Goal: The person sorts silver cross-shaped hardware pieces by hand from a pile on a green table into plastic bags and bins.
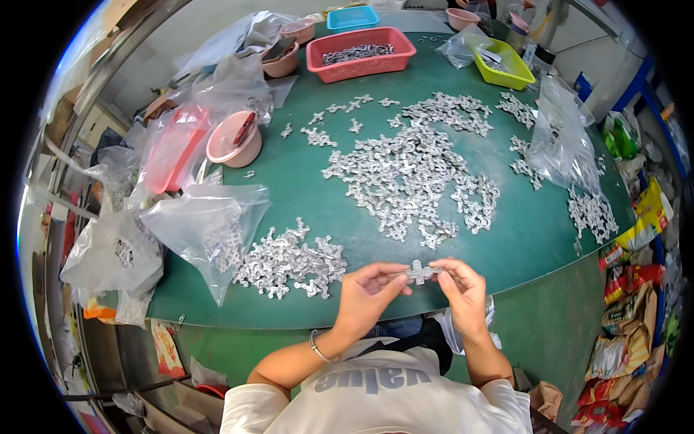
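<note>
We pinch a small silver cross-shaped metal part btwn left hand & right hand, fingertips clamped on both ends, just above the green table edge nr us.

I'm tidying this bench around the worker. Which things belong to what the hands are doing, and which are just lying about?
In use:
- small silver metal part, pinched between left hand and right hand
- near pile of metal parts
- big spread of parts

Lying about:
- red basket
- yellow tray
- pink bowl
- clear plastic bags
</note>
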Available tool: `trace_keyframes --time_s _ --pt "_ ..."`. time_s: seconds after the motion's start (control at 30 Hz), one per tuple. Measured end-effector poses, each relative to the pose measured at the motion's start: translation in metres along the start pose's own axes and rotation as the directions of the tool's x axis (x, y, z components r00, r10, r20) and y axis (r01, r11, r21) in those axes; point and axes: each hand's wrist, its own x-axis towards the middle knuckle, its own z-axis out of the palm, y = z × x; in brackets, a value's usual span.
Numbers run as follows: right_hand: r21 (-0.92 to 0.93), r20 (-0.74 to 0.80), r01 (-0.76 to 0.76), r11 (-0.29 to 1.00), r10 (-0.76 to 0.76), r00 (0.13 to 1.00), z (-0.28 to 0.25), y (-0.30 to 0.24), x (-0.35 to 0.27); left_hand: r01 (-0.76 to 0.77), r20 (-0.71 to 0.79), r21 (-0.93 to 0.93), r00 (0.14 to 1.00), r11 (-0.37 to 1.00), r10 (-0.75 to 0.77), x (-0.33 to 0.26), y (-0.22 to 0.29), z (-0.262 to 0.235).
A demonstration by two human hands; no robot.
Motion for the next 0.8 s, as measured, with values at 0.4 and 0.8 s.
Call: trace_keyframes --time_s 0.4,0.8 --pt "-0.367 -0.065 0.218 0.904 -0.259 0.964 0.003 0.003 0.003 -0.043 0.041 0.031 0.998 0.999 0.042 -0.003 -0.005 0.004" --pt "-0.405 -0.064 0.218 0.888 -0.266 0.962 0.003 0.008 0.006 0.005 0.040 0.074 0.999 0.997 -0.008 -0.002 -0.005 0.004"
